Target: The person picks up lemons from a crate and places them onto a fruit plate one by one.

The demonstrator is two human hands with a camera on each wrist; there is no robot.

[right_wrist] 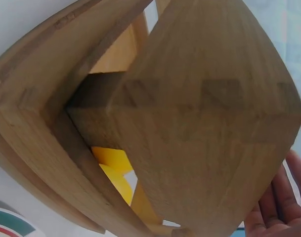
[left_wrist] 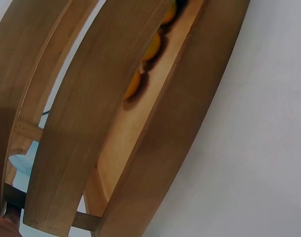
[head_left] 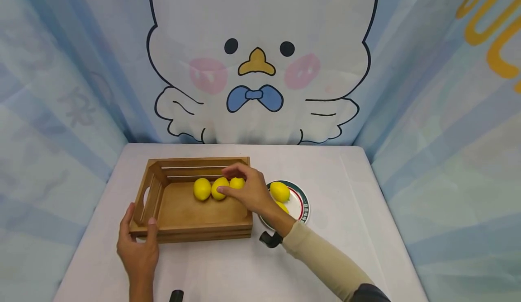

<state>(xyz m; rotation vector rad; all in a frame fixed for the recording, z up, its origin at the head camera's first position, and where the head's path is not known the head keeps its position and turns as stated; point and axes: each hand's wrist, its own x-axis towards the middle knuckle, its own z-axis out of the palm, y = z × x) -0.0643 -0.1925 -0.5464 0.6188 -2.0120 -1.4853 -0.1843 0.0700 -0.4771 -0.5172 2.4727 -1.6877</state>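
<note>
Over crate (head_left: 203, 229), right hand (head_left: 248, 191) cupping lemon (head_left: 237, 183), left hand (head_left: 138, 247) gripping corner

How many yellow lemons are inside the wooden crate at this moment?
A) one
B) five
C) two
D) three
D: the head view shows three yellow lemons in a row at the back of the slatted wooden crate, the right hand resting over the rightmost one, while two more lemons lie outside on the round white plate with a green and red rim.
</note>
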